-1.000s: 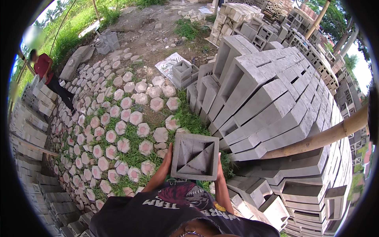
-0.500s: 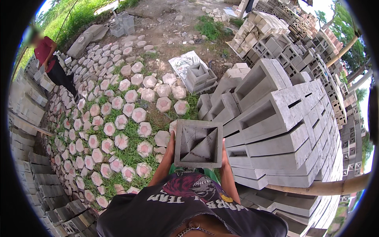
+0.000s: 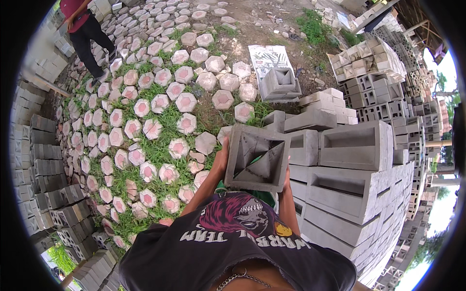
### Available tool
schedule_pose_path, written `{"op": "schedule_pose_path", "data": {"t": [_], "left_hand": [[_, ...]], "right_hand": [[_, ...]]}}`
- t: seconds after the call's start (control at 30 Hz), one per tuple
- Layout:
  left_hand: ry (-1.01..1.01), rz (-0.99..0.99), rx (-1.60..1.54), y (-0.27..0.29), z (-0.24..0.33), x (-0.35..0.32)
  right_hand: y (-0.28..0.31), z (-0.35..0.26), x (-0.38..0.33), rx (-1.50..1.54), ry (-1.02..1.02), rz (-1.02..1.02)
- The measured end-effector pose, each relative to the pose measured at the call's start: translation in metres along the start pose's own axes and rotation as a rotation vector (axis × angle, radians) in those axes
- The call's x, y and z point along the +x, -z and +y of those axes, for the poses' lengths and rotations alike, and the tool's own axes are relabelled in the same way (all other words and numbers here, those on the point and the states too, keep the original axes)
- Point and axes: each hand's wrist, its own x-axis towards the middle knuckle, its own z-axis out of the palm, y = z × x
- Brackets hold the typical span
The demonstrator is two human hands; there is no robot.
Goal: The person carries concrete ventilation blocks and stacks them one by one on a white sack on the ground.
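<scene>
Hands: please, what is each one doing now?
Left hand: pressed on the left side of the square grey concrete vent block, holding it.
Right hand: on the block's right side, mostly hidden, holding it.

Hexagonal pink-centred pavers (image 3: 145, 131) lie in grass to my left, and another person (image 3: 85, 29) walks among them. Stacked grey hollow blocks (image 3: 359, 165) rise on my right. Farther ahead, one patterned block (image 3: 279, 82) sits on a printed sheet (image 3: 264, 56).

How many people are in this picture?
2: one holds a grey concrete block in left hand and right hand; the other person stands at upper left on the hexagonal pavers. Stacks may hide others.
</scene>
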Motion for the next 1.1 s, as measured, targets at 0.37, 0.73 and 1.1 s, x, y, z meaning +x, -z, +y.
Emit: {"op": "schedule_pose_path", "data": {"t": [0.37, 0.73, 1.1], "left_hand": [[0.048, 0.187, -0.009, 0.055, 0.108, 0.099], [-0.060, 0.141, -0.192, 0.062, 0.272, 0.173], [-0.080, -0.105, -0.196, 0.088, 0.358, 0.337]], "right_hand": [[-0.071, -0.041, 0.180, -0.123, -0.111, -0.136], [-0.166, -0.141, 0.280, 0.091, -0.167, -0.131], [-0.215, -0.198, 0.387, 0.045, -0.040, 0.007]]}}
